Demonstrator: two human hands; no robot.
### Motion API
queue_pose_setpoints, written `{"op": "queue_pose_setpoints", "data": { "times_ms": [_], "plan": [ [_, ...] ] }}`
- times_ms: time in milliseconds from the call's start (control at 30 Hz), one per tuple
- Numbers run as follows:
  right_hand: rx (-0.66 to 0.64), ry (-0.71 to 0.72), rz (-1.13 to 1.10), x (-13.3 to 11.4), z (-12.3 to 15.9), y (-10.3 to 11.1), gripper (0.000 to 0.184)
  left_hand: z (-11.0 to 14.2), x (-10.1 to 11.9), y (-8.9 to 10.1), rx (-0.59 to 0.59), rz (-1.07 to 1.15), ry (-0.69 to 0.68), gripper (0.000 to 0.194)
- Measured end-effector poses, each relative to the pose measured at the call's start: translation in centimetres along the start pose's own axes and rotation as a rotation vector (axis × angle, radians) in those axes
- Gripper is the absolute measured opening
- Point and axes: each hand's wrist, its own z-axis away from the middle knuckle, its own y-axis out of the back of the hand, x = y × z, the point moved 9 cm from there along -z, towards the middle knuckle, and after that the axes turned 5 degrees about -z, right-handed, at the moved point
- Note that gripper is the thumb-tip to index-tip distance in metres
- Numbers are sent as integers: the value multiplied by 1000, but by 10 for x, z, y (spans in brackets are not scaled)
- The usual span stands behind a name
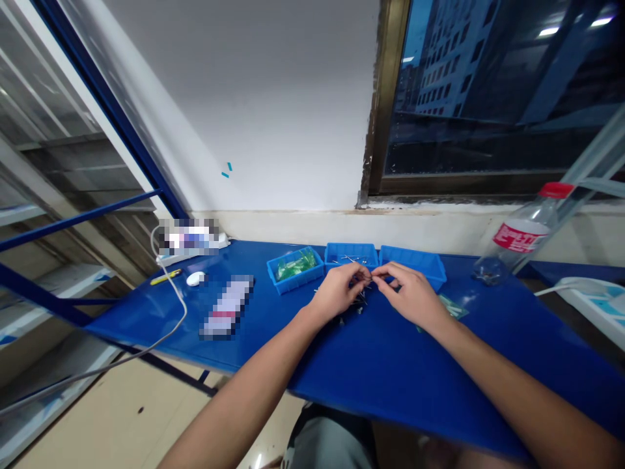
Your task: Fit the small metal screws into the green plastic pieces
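My left hand (339,290) and my right hand (410,294) meet over the blue table (371,371), fingertips pinched together almost touching. Whatever is between them is too small to make out. Below the left fingers lies a loose pile of thin metal pieces (360,301), partly covered by that hand. Just behind the hands stand a middle blue bin (351,247) with thin metal pieces in it and a right blue bin (415,256), whose inside is partly hidden. A left blue bin (299,281) holds green plastic packets (297,264). Beside my right wrist lie pale green packets (453,306).
A clear bottle with a red cap (521,236) leans at the right. To the left are a blurred flat object (227,309), a white oval object (196,279), a yellow cutter (165,277) and a cable (183,306). A wall and window (488,117) bound the back.
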Motion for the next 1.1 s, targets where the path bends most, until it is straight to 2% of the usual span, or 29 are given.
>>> {"op": "queue_pose_setpoints", "data": {
  "times_ms": [233,367,433,600,733,867,1100],
  "plan": [
    [-21,2,34,3,0,-2,12,3,-23,1,135,369,183,20],
    [-41,-6,40,5,1,-8,10,4,-30,-2,162,479,225,26],
    [-38,-33,24,7,2,-11,12,3,-29,-2,159,489,225,24],
    [-39,-59,-30,4,4,-12,40,1,-15,8,182,362,196,32],
    [59,-97,-41,5,4,0,19,4,-12,8,107,288,255,45],
    [54,-80,-82,9,3,0,16,7,-17,-7,-19,357,311,55],
    [-40,-114,-83,16,3,-10,20,6,-30,-10,20,402,310,67]
  ]
}}
